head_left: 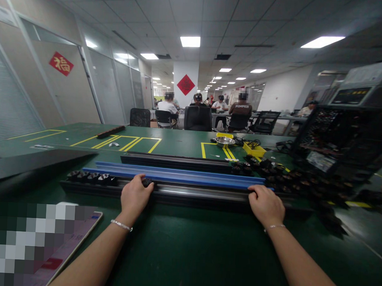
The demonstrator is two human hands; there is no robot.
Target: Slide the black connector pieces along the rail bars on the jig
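Note:
A long dark metal rail (194,193) lies across the green table in front of me, with a blue strip (176,175) along its far side. My left hand (135,196) rests on the rail, its fingers pinched on a small black part (146,182). My right hand (264,202) lies curled over the rail near the blue strip's right end. A row of small black parts (91,177) sits in the rail at its left end. A second dark rail (177,162) lies just beyond.
A heap of small black parts (291,178) spreads at the right, beside a black crate (344,142). A metal bowl (225,141) and a yellow tray (254,149) stand further back. A phone (60,247) lies near left. People sit at desks far behind.

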